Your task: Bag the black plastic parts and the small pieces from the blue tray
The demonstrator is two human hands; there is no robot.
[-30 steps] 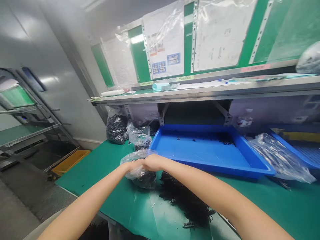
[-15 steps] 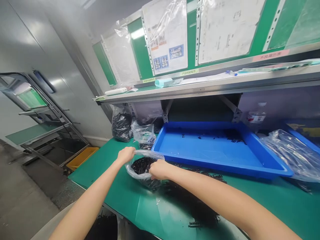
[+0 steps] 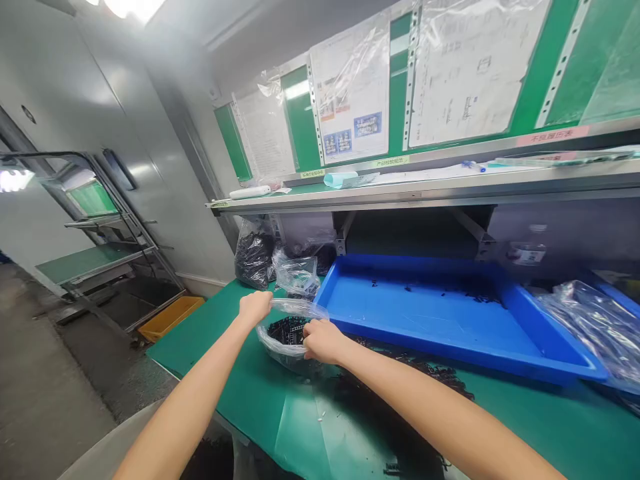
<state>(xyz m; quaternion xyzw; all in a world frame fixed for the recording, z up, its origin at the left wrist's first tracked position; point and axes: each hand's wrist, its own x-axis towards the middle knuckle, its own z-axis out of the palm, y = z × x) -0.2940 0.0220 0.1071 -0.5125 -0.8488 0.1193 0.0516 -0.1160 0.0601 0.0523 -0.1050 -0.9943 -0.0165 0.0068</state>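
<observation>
A clear plastic bag (image 3: 283, 349) filled with small black plastic parts (image 3: 289, 329) stands on the green table mat. My left hand (image 3: 256, 308) is closed on the far left of the bag's rim. At the right side of the mouth, my right hand (image 3: 323, 341) is closed on the rim, its fingertips partly hidden. Between the two hands the film stretches up along the back of the opening. More loose black parts (image 3: 440, 377) lie on the mat, partly under my right forearm.
Behind the bag is a blue tray (image 3: 445, 357) with a few black parts in it. Filled bags (image 3: 253, 259) stand at the back left. Plastic film (image 3: 595, 327) and a bottle (image 3: 530, 248) are on the right. A shelf (image 3: 400, 195) overhangs the back; a yellow bin (image 3: 173, 317) sits on the floor.
The view has tilted up and shifted a little left. The bag's back rim is pulled higher between my hands, and both hands still grip it.
</observation>
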